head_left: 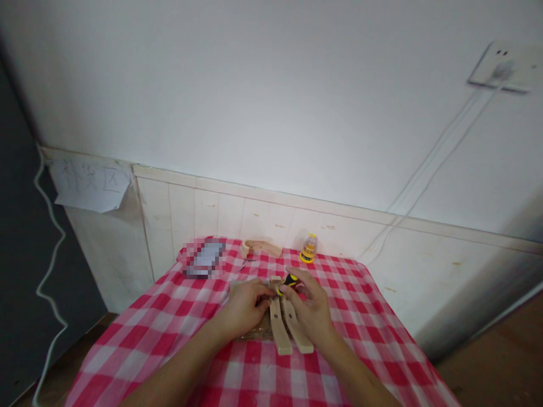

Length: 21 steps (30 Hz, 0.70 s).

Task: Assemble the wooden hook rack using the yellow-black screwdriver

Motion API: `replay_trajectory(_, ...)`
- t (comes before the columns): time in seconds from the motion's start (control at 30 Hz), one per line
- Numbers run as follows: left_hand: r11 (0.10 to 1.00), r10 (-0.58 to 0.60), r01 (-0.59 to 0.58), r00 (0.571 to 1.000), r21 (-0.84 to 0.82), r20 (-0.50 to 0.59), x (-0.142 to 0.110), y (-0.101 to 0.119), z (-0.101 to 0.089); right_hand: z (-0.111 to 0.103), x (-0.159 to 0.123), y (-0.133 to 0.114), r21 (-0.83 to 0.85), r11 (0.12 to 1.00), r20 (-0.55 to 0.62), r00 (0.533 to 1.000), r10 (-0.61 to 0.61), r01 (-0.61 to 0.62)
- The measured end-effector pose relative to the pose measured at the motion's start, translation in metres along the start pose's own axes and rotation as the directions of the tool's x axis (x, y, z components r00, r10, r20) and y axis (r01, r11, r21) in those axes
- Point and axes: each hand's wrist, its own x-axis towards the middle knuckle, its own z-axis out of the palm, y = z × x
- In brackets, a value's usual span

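Note:
My right hand (311, 302) is closed around a yellow-and-black screwdriver (291, 280), which slants down toward the upper end of two pale wooden pieces (280, 330). These curved pieces lie side by side, each with a dark hole or screw head partway along. From the left, my left hand (244, 305) has its fingers closed at the edge of the left wooden piece, close to the screwdriver's tip. My fingers hide the tip and the exact point of contact. Under my left hand lies a clear, shiny plastic bag (258, 329), its contents unclear.
A red-and-white checked cloth (237, 373) covers the table. Toward the wall stand a yellow-capped clear bit case (309, 249), another curved wooden piece (263, 247) and a blurred-out phone-like device (206, 257). White cables (428, 175) run down from a wall socket (504, 66).

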Motion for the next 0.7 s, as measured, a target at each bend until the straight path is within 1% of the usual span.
replay_trajectory(0.1, 1.000, 0.000, 0.000, 1.000, -0.008, -0.007, -0.001, 0.002, -0.001, -0.006, 0.001, -0.001, -0.030, 0.999, 0.049, 0.998, -0.027, 0.029)
replay_trajectory(0.2, 1.000, -0.004, 0.004, 1.000, -0.007, -0.015, -0.001, 0.005, -0.003, -0.009, 0.002, -0.001, -0.020, 1.000, 0.072, 0.997, 0.004, -0.002)
replay_trajectory(0.37, 1.000, -0.011, 0.011, 1.000, 0.010, -0.012, -0.002, 0.006, -0.004, -0.005, 0.004, 0.001, 0.080, 0.991, 0.019, 0.994, 0.104, -0.106)
replay_trajectory(0.5, 1.000, -0.016, 0.016, 1.000, 0.006, -0.001, -0.002, 0.005, -0.003, -0.001, 0.007, 0.000, 0.133, 0.979, -0.027, 0.987, 0.160, -0.155)
replay_trajectory(0.6, 1.000, -0.018, 0.018, 1.000, -0.001, -0.004, -0.001, 0.004, -0.002, 0.000, 0.007, -0.003, 0.128, 0.979, -0.042, 0.985, 0.164, -0.158)
replay_trajectory(0.7, 1.000, -0.011, 0.011, 1.000, -0.001, 0.003, -0.001, 0.002, -0.001, 0.001, 0.006, -0.005, 0.091, 0.986, -0.056, 0.988, 0.144, -0.139)
